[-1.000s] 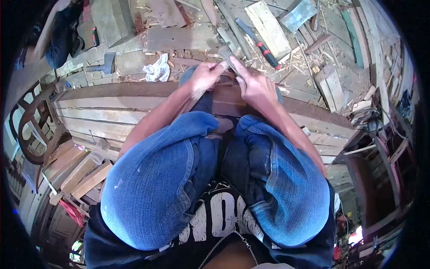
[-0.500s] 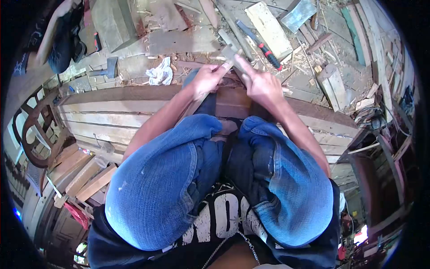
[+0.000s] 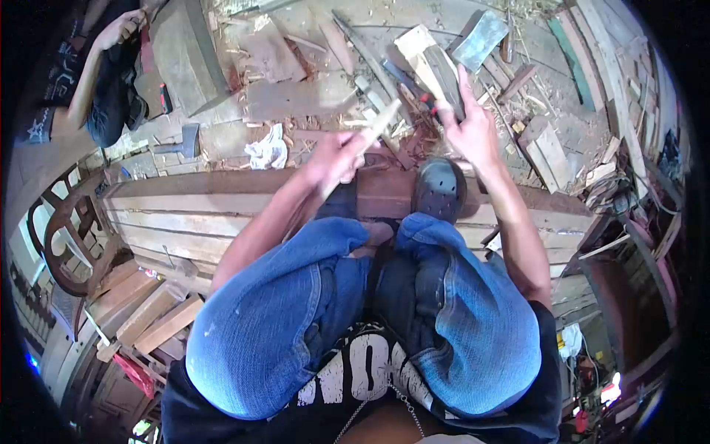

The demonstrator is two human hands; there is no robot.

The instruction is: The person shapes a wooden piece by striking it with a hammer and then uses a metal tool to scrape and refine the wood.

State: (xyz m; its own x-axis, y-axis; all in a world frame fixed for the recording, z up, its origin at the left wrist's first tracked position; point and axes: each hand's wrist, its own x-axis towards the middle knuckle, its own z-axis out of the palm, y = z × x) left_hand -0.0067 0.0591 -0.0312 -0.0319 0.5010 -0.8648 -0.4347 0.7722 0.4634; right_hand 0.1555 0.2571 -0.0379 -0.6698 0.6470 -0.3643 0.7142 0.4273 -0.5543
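My left hand (image 3: pixel 336 161), blurred by motion, is closed around a pale wooden strip (image 3: pixel 381 122) that slants up to the right. To its right, my right hand (image 3: pixel 475 135) grips a flat grey bar (image 3: pixel 446 80) between thumb and fingers; its exact kind I cannot tell. The bar stands apart from the strip and overlaps a pale wooden block (image 3: pixel 416 43) on the floor. A chisel (image 3: pixel 399 72) with a red and black handle lies just left of the bar, its handle partly hidden by my right thumb.
Below my hands runs a long wooden beam (image 3: pixel 185 181), with a dark shoe (image 3: pixel 439 191) by it. A hatchet (image 3: pixel 189 140) and white cloth (image 3: pixel 268 149) lie left. A wide metal blade (image 3: pixel 481 41) lies at the upper right. Another person's hand (image 3: pixel 118 31) shows at the upper left.
My right hand has moved up and right, taking the grey bar off the wooden strip. My left hand has shifted slightly down and left with the strip. The shoe has come into view.
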